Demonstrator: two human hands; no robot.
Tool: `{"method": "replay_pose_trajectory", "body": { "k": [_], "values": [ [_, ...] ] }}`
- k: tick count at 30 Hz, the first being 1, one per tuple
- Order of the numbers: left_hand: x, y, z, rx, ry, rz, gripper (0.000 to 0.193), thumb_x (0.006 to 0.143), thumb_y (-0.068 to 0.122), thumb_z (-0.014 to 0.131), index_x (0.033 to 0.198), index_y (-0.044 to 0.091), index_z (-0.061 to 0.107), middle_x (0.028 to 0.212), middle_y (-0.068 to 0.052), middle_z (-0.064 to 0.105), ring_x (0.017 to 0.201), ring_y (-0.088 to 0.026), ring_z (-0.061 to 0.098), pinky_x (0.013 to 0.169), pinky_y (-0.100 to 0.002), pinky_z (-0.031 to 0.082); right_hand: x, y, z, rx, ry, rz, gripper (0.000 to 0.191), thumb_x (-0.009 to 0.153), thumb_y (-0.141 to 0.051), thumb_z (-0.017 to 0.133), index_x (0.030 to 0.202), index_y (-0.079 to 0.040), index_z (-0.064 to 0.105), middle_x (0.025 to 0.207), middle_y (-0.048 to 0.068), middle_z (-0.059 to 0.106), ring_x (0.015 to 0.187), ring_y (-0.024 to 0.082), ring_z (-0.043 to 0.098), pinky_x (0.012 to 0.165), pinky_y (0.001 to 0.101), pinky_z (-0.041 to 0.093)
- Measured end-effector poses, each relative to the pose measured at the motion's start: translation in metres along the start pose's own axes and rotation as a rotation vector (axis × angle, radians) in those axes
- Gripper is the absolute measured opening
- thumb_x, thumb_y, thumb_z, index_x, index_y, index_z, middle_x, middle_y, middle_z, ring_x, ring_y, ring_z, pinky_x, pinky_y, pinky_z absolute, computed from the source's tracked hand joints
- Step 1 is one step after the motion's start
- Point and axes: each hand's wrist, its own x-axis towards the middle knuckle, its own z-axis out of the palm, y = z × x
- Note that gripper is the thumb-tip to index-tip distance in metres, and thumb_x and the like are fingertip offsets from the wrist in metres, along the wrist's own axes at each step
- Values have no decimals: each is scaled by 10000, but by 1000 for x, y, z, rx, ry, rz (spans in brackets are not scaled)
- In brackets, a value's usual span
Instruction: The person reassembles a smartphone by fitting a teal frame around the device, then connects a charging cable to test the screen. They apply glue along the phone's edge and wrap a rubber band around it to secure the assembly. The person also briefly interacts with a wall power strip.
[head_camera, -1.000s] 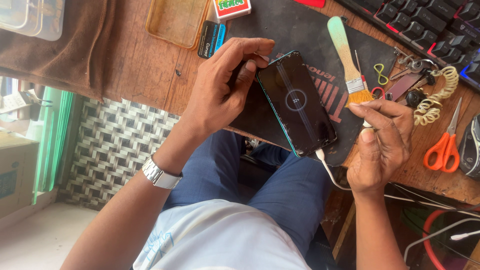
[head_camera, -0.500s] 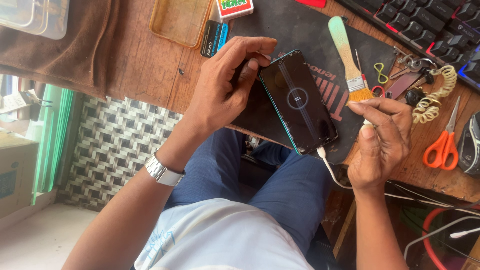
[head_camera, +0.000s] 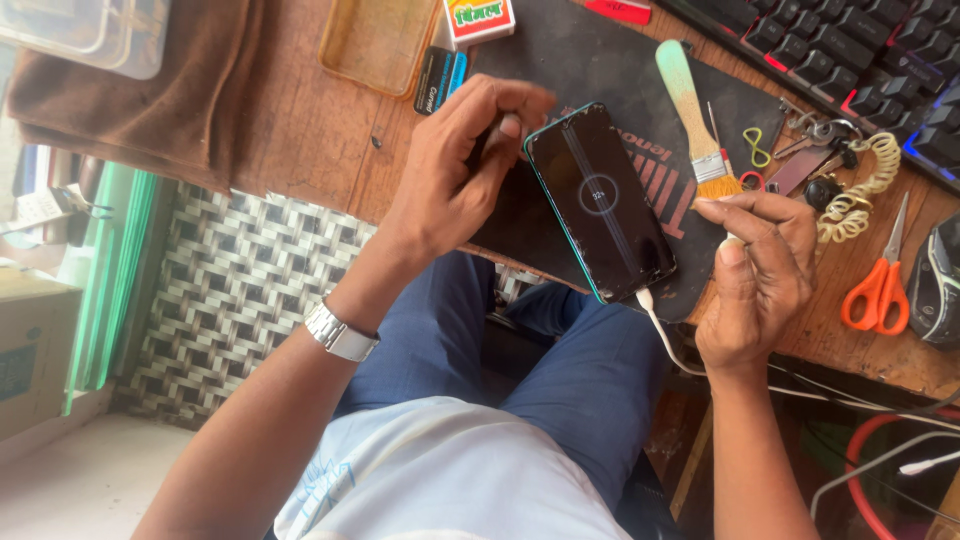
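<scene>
Wooden workbench cluttered with repair gear: a person seated at its edge works on a smartphone lying face up on a dark work mat, a white charging cable plugged into its near end and a ring-shaped symbol glowing on the dark screen. The left hand, a metal wristwatch on its wrist, is curled at the phone's far left corner, fingertips pinched about something slim and dark that cannot be made out. The right hand rests half-closed just beside the phone's right edge, fingers bent inward; whether it holds anything cannot be told. A paintbrush lies beside the phone on the mat, orange-handled scissors and a coiled cord farther right, a keyboard along the back, an amber tray and a brown cloth to the left. The handset looks light, stiff and slick, its glass face fragile; it is probably best gripped by the long side edges, clear of the plugged-in cable.
</scene>
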Motion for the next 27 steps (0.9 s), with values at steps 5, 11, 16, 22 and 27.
{"method": "replay_pose_trajectory", "body": {
  "k": [5, 11, 16, 22, 27],
  "values": [
    [1, 1, -7, -53, -48, -6, 194, 976, -97, 506, 1118, -2, 599, 1054, -101, 628, 967, -203, 674, 880, -334, 562, 2, -4, 2, -5, 2, 0, 384, 1131, -303, 517, 1210, 17, 715, 1197, 127, 608, 1152, 198, 575, 983, 285, 448],
    [1, 0, -5, -80, -45, -23, 204, 940, -99, 510, 1101, -9, 596, 1063, -98, 638, 988, -201, 690, 893, -328, 572, 1, -7, 2, -19, -9, 12, 361, 1130, -286, 518, 1218, 0, 720, 1187, 117, 612, 1121, 191, 578, 992, 286, 463],
    [-1, 1, -8, -47, -65, -51, 213, 890, -84, 519, 1053, -5, 631, 1036, -100, 651, 950, -216, 686, 855, -325, 567, 0, -9, 3, -25, -4, 7, 336, 1110, -261, 537, 1248, -19, 725, 1164, 115, 615, 1090, 185, 584, 962, 282, 463],
    [-5, -1, -11, -4, -99, 70, 139, 850, 21, 541, 925, 3, 656, 957, -130, 641, 960, -270, 670, 866, -365, 540, -7, -11, 3, -83, 51, -71, 330, 1125, -250, 529, 1222, 3, 718, 1176, 130, 613, 1142, 216, 593, 1014, 306, 462],
    [-10, -3, -10, -23, -216, 1, 123, 747, 79, 554, 754, -3, 646, 756, -117, 642, 740, -266, 681, 692, -372, 536, -15, -7, 9, -22, 202, -70, 377, 1125, -257, 478, 1252, 15, 707, 1190, 130, 594, 1078, 195, 608, 958, 296, 505]
  ]
}}
